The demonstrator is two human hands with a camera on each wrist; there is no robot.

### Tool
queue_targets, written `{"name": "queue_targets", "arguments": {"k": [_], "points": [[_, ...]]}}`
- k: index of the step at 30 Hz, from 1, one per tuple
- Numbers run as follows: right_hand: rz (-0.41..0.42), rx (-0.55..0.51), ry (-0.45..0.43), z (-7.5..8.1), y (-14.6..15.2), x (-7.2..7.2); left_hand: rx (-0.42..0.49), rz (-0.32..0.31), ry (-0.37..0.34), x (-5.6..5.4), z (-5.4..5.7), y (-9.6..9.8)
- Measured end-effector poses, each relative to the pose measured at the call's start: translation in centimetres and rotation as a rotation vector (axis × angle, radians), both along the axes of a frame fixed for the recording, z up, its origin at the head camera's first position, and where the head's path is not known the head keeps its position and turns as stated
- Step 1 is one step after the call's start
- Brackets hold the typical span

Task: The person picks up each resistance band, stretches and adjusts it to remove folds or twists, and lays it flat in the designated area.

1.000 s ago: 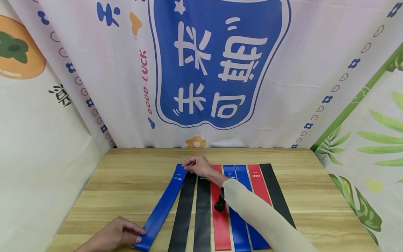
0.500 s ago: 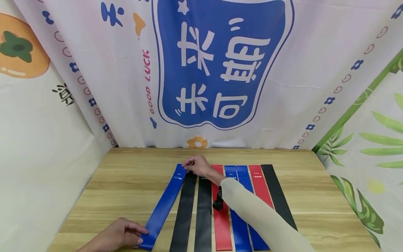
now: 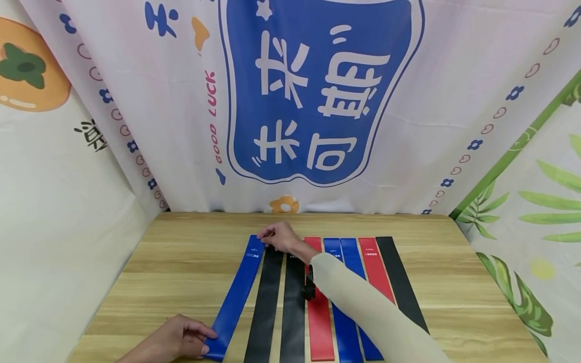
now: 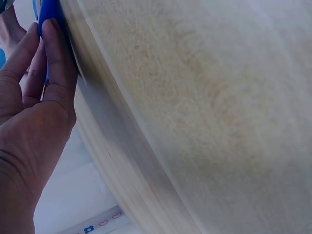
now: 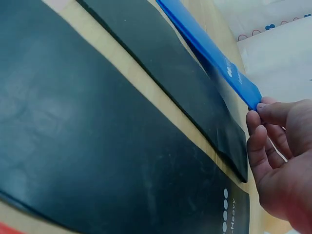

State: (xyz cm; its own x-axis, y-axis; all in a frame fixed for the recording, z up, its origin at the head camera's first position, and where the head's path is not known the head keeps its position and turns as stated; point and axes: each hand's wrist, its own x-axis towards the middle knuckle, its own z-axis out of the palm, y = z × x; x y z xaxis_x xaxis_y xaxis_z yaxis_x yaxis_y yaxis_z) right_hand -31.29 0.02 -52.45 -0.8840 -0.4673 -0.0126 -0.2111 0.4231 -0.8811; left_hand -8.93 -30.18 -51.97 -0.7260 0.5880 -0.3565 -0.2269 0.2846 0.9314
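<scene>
A flat blue resistance band (image 3: 236, 295), printed "Light", lies lengthwise at the left end of a row of bands. Its near end is pinched by my left hand (image 3: 180, 337), whose fingers and thumb also show on the blue edge in the left wrist view. At the far end, my right hand (image 3: 282, 237) pinches the band's right corner between thumb and fingers. In the right wrist view that corner of the blue band (image 5: 214, 53) is raised a little. Just to the right lies a black band (image 3: 265, 307), apart from the blue one at the near end.
Further right on the wooden table (image 3: 150, 277) lie another black band (image 3: 293, 312), a red band (image 3: 321, 327), two blue ones, a second red band (image 3: 375, 267) and a black band (image 3: 401, 282) at the end. My right forearm crosses several. A printed curtain (image 3: 181, 126) hangs behind.
The blue band's far end has shifted slightly left with my right hand. Its near end has moved slightly right with my left hand. Both hands keep their pinch.
</scene>
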Motion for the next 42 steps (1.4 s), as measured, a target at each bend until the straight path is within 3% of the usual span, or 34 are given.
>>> {"name": "queue_targets", "arguments": {"k": [15,24,33,42], "points": [[-0.031,0.016,-0.017,-0.2,-0.8,-0.3,-0.07,0.038,-0.019,0.1,0.4,1.2],[-0.007,0.077,0.098,-0.1,-1.5,-0.4,-0.166,0.037,0.007,0.0,0.7,2.1],[0.012,0.095,0.173,-0.4,-1.7,-0.4,-0.161,0.014,0.024,0.0,0.6,2.2],[0.007,0.1,0.156,-0.1,-1.8,-0.2,-0.089,-0.013,-0.022,-0.1,1.0,1.7]]}}
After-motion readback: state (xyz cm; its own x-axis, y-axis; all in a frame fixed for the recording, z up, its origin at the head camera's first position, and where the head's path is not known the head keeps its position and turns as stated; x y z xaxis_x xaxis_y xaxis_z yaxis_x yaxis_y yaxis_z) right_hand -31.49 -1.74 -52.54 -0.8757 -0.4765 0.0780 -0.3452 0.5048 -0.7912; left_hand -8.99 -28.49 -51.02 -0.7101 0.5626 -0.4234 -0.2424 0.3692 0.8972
